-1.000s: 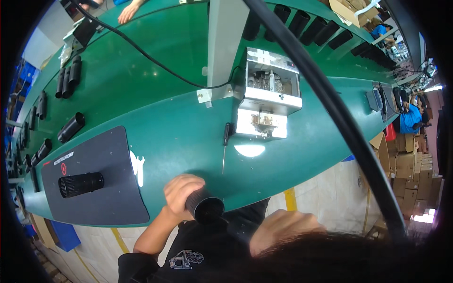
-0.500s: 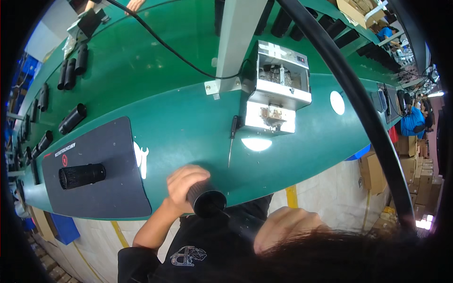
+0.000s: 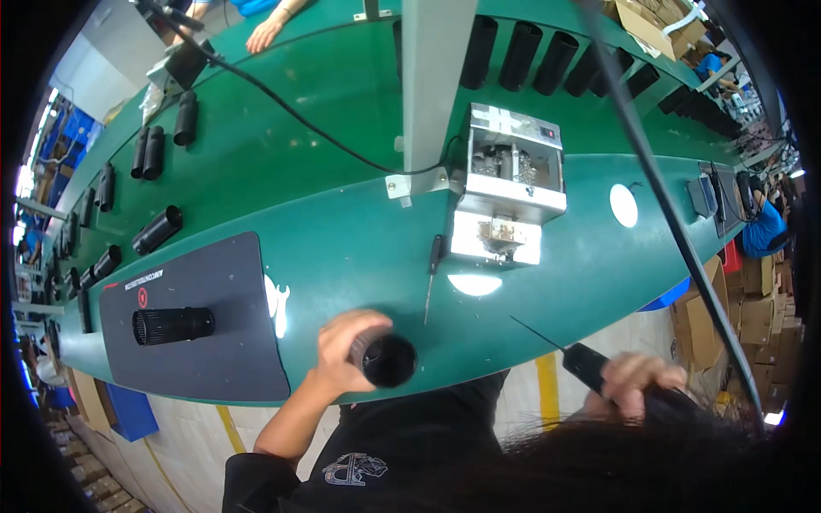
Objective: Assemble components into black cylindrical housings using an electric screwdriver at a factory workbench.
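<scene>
My left hand (image 3: 338,346) is wrapped round a black cylindrical tube (image 3: 389,361) at the near edge of the green bench, its open end facing up toward me. The inside of the tube is dark. Off to the right, my right hand (image 3: 637,383) grips a black electric screwdriver (image 3: 587,368) whose long thin bit points up and left, apart from the tube. Part of that hand is blurred and hidden by dark hair. A second screwdriver (image 3: 434,269) lies on the bench beyond the tube, beside a silver screw-feeder box (image 3: 513,184).
A black slotted tube (image 3: 174,326) rests on a dark mat (image 3: 197,368) at left, near a wrench (image 3: 280,306). Several black tubes (image 3: 154,154) stand or lie farther back. A metal post (image 3: 432,94) rises mid-bench. Across it is another person's hand (image 3: 265,36).
My right hand has drawn the screwdriver away to the right, and its bit is now clear of the tube's mouth. My left hand keeps its hold. The view has shifted slightly.
</scene>
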A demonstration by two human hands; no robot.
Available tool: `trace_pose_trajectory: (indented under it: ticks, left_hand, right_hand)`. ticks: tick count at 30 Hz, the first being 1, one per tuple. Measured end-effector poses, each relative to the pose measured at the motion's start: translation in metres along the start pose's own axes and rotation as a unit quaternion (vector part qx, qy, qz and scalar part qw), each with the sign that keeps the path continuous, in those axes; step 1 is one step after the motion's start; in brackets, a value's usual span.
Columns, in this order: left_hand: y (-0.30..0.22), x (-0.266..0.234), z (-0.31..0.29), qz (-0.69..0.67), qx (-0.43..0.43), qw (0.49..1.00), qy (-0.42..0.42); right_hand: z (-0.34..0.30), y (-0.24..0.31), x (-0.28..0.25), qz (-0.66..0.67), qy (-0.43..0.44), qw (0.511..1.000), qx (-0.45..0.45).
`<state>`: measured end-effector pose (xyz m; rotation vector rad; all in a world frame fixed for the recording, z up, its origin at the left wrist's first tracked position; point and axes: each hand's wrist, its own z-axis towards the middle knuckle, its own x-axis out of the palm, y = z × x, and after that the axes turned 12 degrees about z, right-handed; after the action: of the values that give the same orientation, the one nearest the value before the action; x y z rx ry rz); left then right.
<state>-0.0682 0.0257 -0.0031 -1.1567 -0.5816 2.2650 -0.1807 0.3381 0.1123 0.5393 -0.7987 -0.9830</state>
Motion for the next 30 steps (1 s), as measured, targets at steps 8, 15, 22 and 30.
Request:
trace_pose_trajectory:
  ticks: [8,15,22,30]
  left_hand:
    - [-0.031,-0.037,0.076,0.391,-0.050,0.786,0.476]
    - [-0.030,-0.022,0.100,0.546,0.105,0.594,0.581]
    - [0.068,-0.085,0.137,0.483,-0.098,0.800,0.342]
    - [0.124,-0.072,0.115,0.440,0.012,0.897,0.039]
  right_hand:
    - [0.013,-0.028,0.001,-0.054,-0.052,0.997,-0.019]
    - [0.006,-0.037,0.008,-0.078,-0.043,0.996,-0.028]
    - [-0.007,-0.035,-0.013,-0.069,-0.033,0.996,-0.037]
    - [-0.005,-0.041,-0.020,-0.051,-0.034,0.997,-0.054]
